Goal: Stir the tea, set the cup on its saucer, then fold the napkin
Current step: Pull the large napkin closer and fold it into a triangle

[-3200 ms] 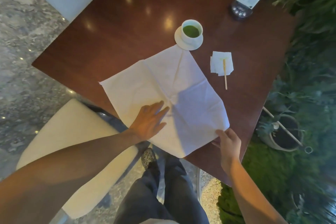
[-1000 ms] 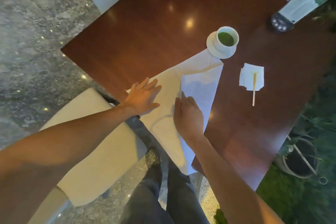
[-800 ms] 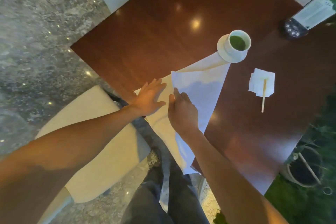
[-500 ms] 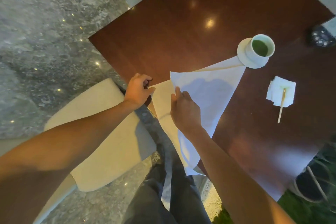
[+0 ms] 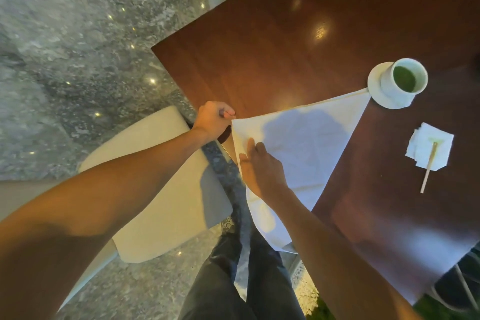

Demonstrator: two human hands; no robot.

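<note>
A large white napkin (image 5: pixel 311 143) lies folded into a triangle on the dark wooden table (image 5: pixel 298 41), its lower part hanging over the near edge. My left hand (image 5: pixel 214 119) pinches the napkin's left corner with curled fingers. My right hand (image 5: pixel 259 169) lies flat on the cloth near its left edge, fingers straight. A white cup (image 5: pixel 404 80) of green tea stands on its white saucer (image 5: pixel 374 86) at the napkin's far tip.
A small white paper napkin (image 5: pixel 428 148) with a wooden stir stick (image 5: pixel 428 169) on it lies right of the big napkin. A cream chair seat (image 5: pixel 161 189) stands below left by the table. Grey stone floor (image 5: pixel 65 47) spreads to the left.
The right half of the napkin has been folded over onto the left, making a triangle. My left hand went from flat on the cloth to pinching its left corner.
</note>
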